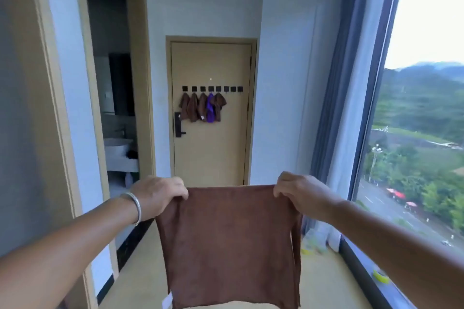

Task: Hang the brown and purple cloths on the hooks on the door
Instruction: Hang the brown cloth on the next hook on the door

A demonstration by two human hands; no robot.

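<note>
the left hand and the right hand each pinch 1 top corner of a brown cloth, fingers curled over its upper edge. held that way, near the camera and low in the middle of the view, the cloth is stretched flat and hangs down like a sheet; its top edge runs left to right between the hands and its face is turned toward the person. it looks about as tall as it is wide, so i cannot name a clear long axis. a small white tag shows at its lower left corner. spreading it probably serves to find the edges or a corner to catch on a hook.

the door stands at the far end of the corridor, well apart from the hands. a row of 8 black hooks runs across it. the 5 on the left carry cloths: 4 brown cloths and 1 purple cloth, all bunched and hanging down. the 3 hooks on the right are bare, so the held cloth most likely goes to 1 of those, which calls for walking up to the door first.
</note>
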